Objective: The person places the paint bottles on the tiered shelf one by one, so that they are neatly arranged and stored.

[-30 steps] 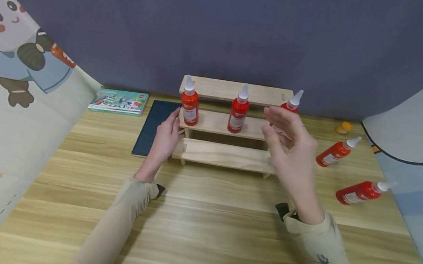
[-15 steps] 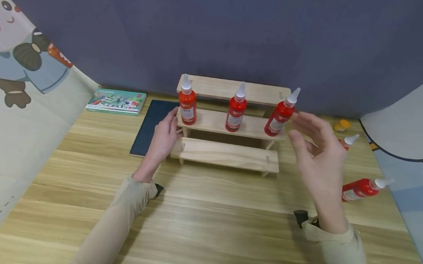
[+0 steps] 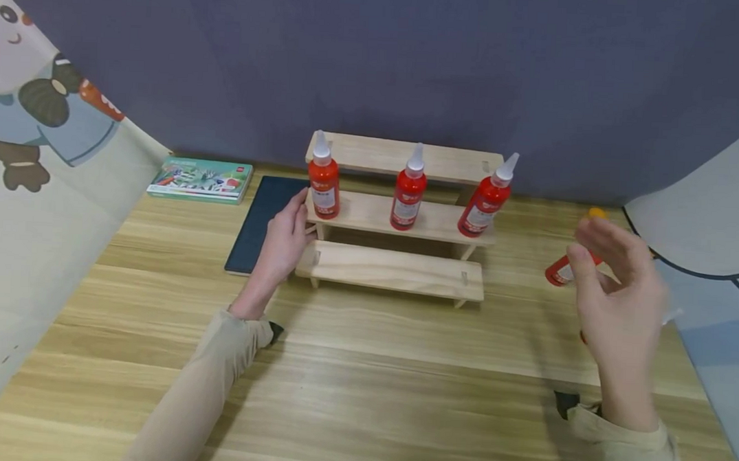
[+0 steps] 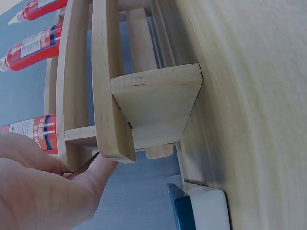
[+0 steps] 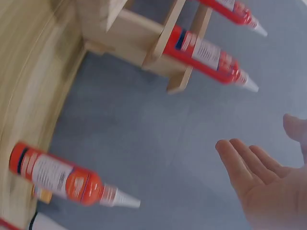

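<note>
Your left hand (image 3: 284, 244) grips the rack (image 3: 392, 267) by its end, three bottles (image 3: 408, 201) standing right of those fingers; your right hand (image 3: 625, 297) hangs empty, thumb and fingers parted, another bottle (image 3: 558, 273) partly hidden behind them.

Long beige sleeves (image 3: 179, 401) are worn, creased toward the cuffs (image 3: 247, 328); a small black piece (image 3: 565, 403) is seen jutting from each.
</note>
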### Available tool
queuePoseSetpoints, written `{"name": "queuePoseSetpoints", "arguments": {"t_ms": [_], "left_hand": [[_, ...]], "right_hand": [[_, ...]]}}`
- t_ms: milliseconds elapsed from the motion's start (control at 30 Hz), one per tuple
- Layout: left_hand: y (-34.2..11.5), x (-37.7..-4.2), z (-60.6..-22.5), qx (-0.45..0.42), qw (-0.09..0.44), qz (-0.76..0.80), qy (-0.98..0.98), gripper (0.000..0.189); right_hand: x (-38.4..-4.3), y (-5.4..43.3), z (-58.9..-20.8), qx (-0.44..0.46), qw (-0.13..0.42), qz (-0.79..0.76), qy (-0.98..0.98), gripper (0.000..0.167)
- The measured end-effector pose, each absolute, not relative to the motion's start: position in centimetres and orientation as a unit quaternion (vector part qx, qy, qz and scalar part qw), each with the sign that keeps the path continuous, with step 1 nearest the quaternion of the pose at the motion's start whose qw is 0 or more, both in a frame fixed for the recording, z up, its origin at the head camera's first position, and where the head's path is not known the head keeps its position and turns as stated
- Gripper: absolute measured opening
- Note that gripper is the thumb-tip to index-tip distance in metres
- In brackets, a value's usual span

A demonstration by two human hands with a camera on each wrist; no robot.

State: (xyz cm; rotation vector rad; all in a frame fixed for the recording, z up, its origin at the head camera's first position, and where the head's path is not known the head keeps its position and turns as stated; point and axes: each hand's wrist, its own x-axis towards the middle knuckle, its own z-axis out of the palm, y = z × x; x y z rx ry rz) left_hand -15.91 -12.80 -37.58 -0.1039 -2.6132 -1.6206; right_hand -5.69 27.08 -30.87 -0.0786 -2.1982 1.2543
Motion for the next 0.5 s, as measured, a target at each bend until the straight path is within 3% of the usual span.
{"name": "queuePoseSetpoints", "arguments": {"t_ms": [500], "left_hand": [[-12.9, -15.9, -37.7, -0.039, 0.032, -0.531, -0.846, 0.049]], "right_hand": [[-4.8, 32.4, -32.1, -0.13, 0.345, 0.388, -0.845, 0.04]]}}
